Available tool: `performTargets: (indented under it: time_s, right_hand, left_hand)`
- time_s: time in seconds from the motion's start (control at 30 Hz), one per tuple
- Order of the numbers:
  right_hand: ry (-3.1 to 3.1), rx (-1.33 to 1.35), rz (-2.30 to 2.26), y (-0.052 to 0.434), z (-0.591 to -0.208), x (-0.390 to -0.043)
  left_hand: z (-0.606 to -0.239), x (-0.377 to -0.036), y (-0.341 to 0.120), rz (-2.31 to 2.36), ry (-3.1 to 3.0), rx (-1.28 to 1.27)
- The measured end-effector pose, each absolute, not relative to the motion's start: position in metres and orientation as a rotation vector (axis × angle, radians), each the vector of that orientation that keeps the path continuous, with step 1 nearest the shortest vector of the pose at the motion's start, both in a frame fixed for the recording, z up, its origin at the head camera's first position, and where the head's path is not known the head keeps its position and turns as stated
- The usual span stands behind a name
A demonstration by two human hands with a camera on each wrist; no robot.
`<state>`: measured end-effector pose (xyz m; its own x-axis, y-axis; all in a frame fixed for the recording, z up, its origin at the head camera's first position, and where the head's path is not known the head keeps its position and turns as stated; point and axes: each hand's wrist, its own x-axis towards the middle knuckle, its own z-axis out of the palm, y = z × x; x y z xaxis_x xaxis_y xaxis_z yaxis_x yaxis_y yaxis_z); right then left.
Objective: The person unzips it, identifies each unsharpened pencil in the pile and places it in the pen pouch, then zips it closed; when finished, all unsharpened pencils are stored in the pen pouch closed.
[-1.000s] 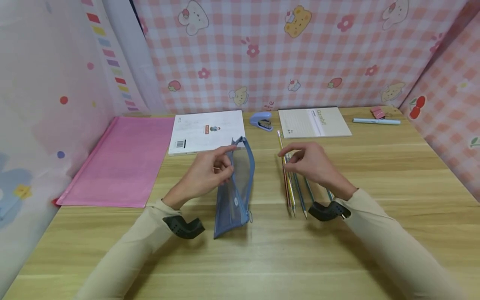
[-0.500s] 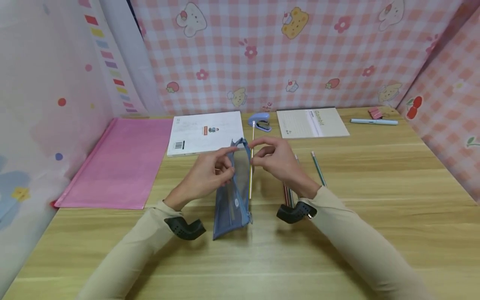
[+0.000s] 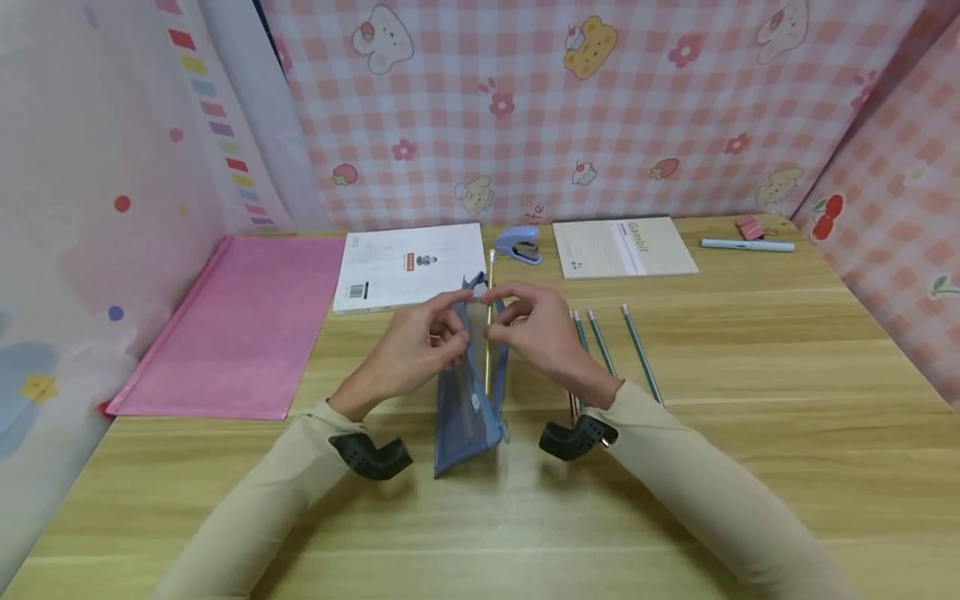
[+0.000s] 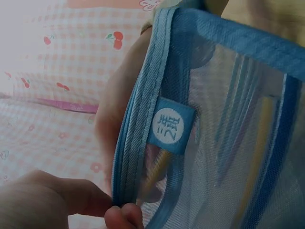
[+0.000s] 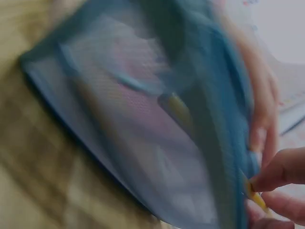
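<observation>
A blue mesh zip pencil pouch [image 3: 459, 421] stands on the table with its top unzipped. My left hand [image 3: 408, 346] pinches the pouch's left rim, thumb and finger meeting at the zip edge in the left wrist view. Between thumb and fingertips my right hand [image 3: 540, 333] holds a yellow pencil [image 3: 487, 367], which lies lengthwise within the pouch's mouth, white end away from me. Through the mesh in the left wrist view, a yellow strip [image 4: 259, 152] shows. To the right of the pouch, several pencils [image 3: 641, 354] lie on the table, partly hidden by my right forearm.
Along the back are a pink folder [image 3: 240, 325], a white book [image 3: 408, 267], a purple stapler [image 3: 520, 245], a notebook [image 3: 622, 247], a light blue pen [image 3: 746, 245] and a pink binder clip [image 3: 750, 227]. Checked cloth hangs behind the table.
My right hand has picked up the yellow pencil from the group and carried it left into the pouch's opening. My left hand keeps its pinch on the rim.
</observation>
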<state>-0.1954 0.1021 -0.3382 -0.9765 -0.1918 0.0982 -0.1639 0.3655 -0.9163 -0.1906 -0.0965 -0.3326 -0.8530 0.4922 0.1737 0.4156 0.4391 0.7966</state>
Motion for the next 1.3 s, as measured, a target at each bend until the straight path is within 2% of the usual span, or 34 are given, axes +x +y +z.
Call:
performTargets:
  time_s: [0.43, 0.77, 0.97, 1.13, 1.3]
  right_hand:
    - [2.756, -0.539, -1.227, 0.089, -0.342, -0.176]
    - [2.842, -0.697, -1.514, 0.115, -0.343, -0.165]
    - [2.558, -0.782, -1.536, 0.136, -0.349, -0.146]
    - [2.315, -0.982, -1.51, 0.145, -0.356, -0.126]
    - [2.477, -1.165, -1.419, 0.139, -0.36, -0.117]
  left_hand:
    - [-0.338, -0.186, -0.098, 1.4, 2.641, 0.763]
    - [-0.34, -0.186, -0.1, 1.443, 2.626, 0.761]
    - [-0.339, -0.187, -0.1, 1.452, 2.627, 0.753]
    - [-0.336, -0.188, -0.1, 1.446, 2.638, 0.766]
    - [-0.334, -0.189, -0.102, 1.47, 2.637, 0.77]
